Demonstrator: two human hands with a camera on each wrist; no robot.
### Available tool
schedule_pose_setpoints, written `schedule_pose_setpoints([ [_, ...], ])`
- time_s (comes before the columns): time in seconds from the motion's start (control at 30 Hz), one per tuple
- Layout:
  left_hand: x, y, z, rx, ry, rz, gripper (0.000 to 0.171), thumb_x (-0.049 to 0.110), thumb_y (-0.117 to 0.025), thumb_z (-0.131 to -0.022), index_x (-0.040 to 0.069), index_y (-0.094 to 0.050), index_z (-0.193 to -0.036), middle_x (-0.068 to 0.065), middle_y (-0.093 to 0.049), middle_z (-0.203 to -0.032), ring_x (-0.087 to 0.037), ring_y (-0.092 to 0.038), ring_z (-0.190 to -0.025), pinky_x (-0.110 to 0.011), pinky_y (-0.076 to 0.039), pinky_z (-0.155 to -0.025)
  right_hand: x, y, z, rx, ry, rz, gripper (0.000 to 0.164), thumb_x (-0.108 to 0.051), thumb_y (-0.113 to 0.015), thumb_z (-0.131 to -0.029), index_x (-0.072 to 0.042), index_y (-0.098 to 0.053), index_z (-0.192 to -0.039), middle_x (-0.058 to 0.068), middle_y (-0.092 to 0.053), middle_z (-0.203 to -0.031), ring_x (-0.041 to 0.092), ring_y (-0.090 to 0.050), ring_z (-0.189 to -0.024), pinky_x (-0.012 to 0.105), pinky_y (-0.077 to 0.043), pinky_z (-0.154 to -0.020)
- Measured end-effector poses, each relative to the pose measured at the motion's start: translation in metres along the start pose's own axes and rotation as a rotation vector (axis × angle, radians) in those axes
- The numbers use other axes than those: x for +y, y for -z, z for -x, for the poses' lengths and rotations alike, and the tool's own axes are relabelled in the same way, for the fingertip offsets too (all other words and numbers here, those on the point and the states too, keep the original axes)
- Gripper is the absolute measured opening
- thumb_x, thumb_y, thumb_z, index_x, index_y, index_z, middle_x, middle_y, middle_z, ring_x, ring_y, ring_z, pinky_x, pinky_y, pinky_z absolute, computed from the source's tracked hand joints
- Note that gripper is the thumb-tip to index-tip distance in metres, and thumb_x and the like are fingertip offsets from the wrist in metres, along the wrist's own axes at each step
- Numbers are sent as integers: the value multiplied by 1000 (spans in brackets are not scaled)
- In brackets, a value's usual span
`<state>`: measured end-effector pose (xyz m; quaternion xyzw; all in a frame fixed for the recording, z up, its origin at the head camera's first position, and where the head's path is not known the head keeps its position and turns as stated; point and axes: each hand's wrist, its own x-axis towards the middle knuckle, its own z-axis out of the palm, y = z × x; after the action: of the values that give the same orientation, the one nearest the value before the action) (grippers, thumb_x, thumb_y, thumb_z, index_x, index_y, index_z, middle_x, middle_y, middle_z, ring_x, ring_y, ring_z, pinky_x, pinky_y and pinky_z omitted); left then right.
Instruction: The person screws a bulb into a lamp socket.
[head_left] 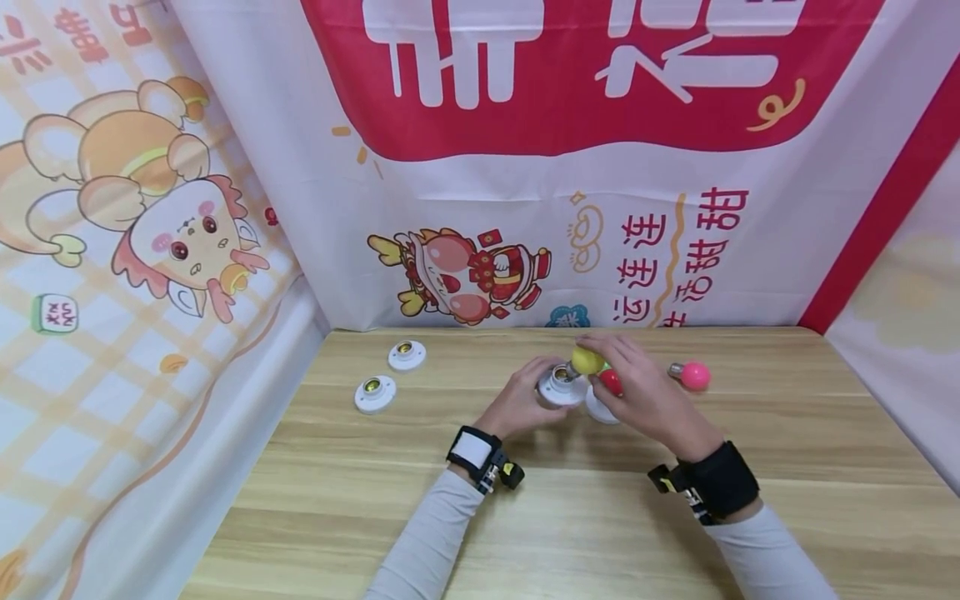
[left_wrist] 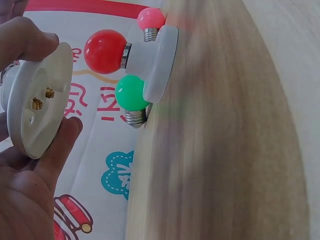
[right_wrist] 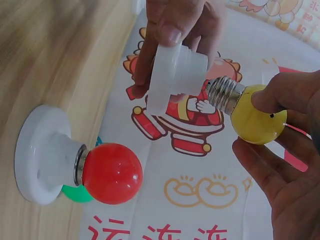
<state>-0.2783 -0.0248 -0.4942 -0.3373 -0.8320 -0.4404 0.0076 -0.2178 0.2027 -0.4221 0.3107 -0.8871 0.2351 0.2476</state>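
My left hand (head_left: 517,406) grips a white round lamp holder (head_left: 558,395) by its base, lifted above the table. In the left wrist view two brass screws show on the holder's underside. A yellow light bulb (right_wrist: 260,117) is pinched between the thumb and fingers of my right hand (head_left: 643,390). The bulb's metal screw end points at the holder's socket, right at the opening in the right wrist view. Close by, a second lamp holder (right_wrist: 42,155) stands on the table with a red bulb (right_wrist: 114,172) fitted in it.
Beside the red bulb's holder lies a green bulb (left_wrist: 132,93). A pink bulb (head_left: 695,376) lies on the wooden table (head_left: 570,517) to the right. Two lamp holders with bare sockets, one nearer (head_left: 375,394) and one farther (head_left: 407,356), sit at the left. Printed cloth (head_left: 480,183) hangs behind.
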Motion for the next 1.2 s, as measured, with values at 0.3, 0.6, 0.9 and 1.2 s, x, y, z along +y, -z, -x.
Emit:
schedule_pose_setpoints([
  [0.3,1,-2,1,-15,-31,8,71,13,-89,-85,11,-55,-148,-6,-61,-146,-21,-61,-135,-35,-51,-118,-2,-8,0,-1,50,-9,63,2,-85,-85,-5,-63,-143,18,-60,-151,41,-59,-138,59,-57,-108],
  [0.6,1,-3,2,-17,-34,13,71,16,-90,-85,11,-56,-147,-6,-62,-143,-19,-62,-131,-32,-53,-114,-3,-11,-1,-28,61,-18,62,2,-83,-87,-9,-63,-145,17,-60,-150,40,-58,-138,59,-56,-109],
  [0.9,2,-4,1,-11,-55,20,72,13,-89,-85,10,-55,-148,-6,-63,-144,-19,-62,-130,-33,-54,-113,0,-13,0,-24,100,-14,62,4,-83,-87,-8,-63,-144,18,-61,-148,39,-60,-135,55,-60,-104],
  [1.2,4,-4,3,-29,-42,-1,73,16,-88,-87,11,-53,-151,-5,-62,-145,-18,-62,-132,-33,-53,-115,-3,-13,0,-62,61,2,61,0,-82,-90,-12,-64,-147,15,-61,-148,35,-59,-135,52,-60,-105],
])
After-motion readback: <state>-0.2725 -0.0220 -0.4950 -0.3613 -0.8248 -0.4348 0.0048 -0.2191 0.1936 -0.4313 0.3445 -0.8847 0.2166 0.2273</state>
